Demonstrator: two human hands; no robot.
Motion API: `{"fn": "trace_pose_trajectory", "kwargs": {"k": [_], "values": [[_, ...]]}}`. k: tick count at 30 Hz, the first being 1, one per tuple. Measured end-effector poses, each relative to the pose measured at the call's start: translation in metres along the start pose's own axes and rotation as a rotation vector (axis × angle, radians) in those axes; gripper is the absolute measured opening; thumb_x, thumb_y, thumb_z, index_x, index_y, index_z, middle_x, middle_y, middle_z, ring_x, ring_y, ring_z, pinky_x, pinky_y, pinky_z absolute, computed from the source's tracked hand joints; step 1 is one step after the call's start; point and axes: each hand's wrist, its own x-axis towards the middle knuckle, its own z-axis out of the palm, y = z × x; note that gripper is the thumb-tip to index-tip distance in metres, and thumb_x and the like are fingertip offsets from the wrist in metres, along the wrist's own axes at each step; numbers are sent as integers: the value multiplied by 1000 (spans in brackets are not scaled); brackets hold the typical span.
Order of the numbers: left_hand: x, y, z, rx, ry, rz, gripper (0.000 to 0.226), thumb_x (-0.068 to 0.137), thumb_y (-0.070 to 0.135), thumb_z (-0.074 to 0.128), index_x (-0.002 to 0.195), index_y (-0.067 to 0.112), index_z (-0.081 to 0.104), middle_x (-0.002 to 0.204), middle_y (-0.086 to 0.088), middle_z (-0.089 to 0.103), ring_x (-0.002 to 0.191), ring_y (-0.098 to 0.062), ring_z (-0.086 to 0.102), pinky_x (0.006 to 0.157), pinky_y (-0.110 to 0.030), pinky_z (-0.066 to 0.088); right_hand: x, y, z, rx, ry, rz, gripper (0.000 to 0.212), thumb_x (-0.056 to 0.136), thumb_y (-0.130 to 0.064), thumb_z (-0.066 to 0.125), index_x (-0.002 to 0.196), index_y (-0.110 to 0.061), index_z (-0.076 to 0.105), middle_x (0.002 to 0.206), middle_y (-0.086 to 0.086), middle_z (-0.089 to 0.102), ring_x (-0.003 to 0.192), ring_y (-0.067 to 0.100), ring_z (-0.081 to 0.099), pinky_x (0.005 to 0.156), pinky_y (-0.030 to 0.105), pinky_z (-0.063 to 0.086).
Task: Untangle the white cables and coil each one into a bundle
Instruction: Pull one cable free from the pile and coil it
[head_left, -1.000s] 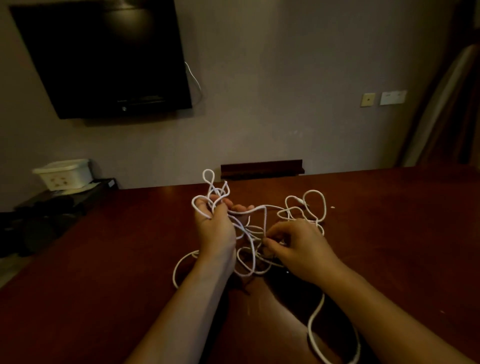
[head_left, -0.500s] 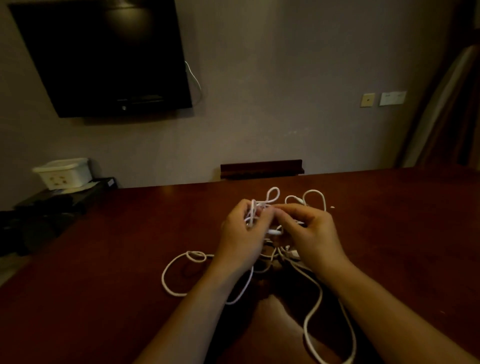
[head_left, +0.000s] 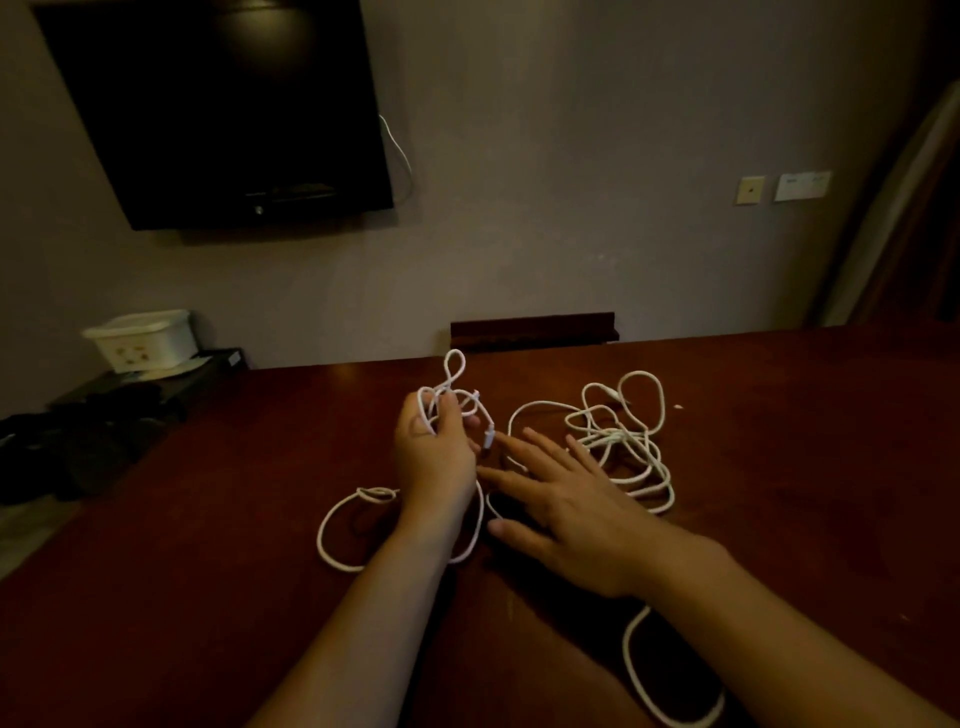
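Clearly the job is at an early stage, judging from the one head view. The left hand (head_left: 434, 457) is raised off the dark red surface (head_left: 208, 519), its grip closed around a few small loops of white cable (head_left: 454, 387) with a connector end dangling just beside its fingers. The right hand (head_left: 566, 499) is spread flat and holds nothing, hovering over or resting on the surface just beside the main tangle (head_left: 623, 441); which of the two I cannot tell. No finished bundle is visible; a knotted loop (head_left: 358, 525) lies to the left of the left wrist and a long strand (head_left: 660, 691) trails under the right forearm, so separating and coiling both seem to remain. Open surface stretches wide on both sides, while its far edge lies just beyond the loops, near the wall (head_left: 571, 208).
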Motion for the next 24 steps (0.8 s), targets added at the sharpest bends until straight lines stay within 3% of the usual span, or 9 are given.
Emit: {"fn": "trace_pose_trajectory", "kwargs": {"k": [3,9,14,16,18,20,21,22,24], "values": [[-6,1,3,-36,-65,-12,22,108,29,56,91,17,65,79,-6,70,67,-18,66,64,-38,54,0,10,3,-46,-26,36,56,108,-60,27,162,-46,20,174,-12,-7,161,19,-9,127,49,-12],[-25,13,10,-191,-305,-96,14,105,15,61,93,13,67,78,-4,75,60,-17,64,57,-30,54,-6,47,0,-119,15,126,49,112,-43,29,161,-42,28,174,-9,13,161,22,2,130,51,2],[-33,17,7,-201,-410,-101,14,105,20,64,104,12,75,97,-12,78,82,-22,71,74,-36,58,-18,86,-11,-264,37,328,65,104,-22,51,160,-44,28,175,-5,7,161,26,-2,129,59,1],[-34,17,7,-196,-419,-80,14,104,20,65,105,13,76,99,-14,77,83,-17,69,73,-28,56,-23,86,-19,-317,77,422,64,101,-24,58,158,-42,36,175,0,6,161,29,-2,128,61,3],[-34,17,7,-193,-414,-67,13,104,19,66,106,12,77,100,-13,77,81,-12,67,71,-22,55,-22,76,-19,-309,178,440,56,100,-31,62,153,-37,46,173,3,16,160,30,9,129,58,11],[-33,16,7,-204,-407,-73,12,103,17,67,105,11,77,100,-12,78,81,-12,69,69,-20,56,-18,58,-15,-77,398,378,39,103,-31,56,143,-30,58,157,2,43,146,24,39,121,49,35],[-34,16,7,-220,-405,-86,12,103,17,67,105,10,76,97,-11,78,81,-13,71,69,-20,56,-15,46,-17,134,502,340,30,106,-31,51,134,-26,63,140,1,58,129,18,55,108,43,48],[-34,17,6,-234,-405,-101,13,103,17,67,105,10,76,95,-9,79,82,-14,73,68,-21,57,-11,34,-20,366,560,319,27,109,-32,45,122,-24,67,121,0,67,108,12,65,93,36,55],[-33,17,4,-232,-395,-118,14,103,21,66,103,13,77,93,-6,79,84,-16,75,68,-24,58,-2,14,-29,716,508,318,28,110,-37,44,109,-22,67,97,0,72,80,7,69,68,23,55]]}}
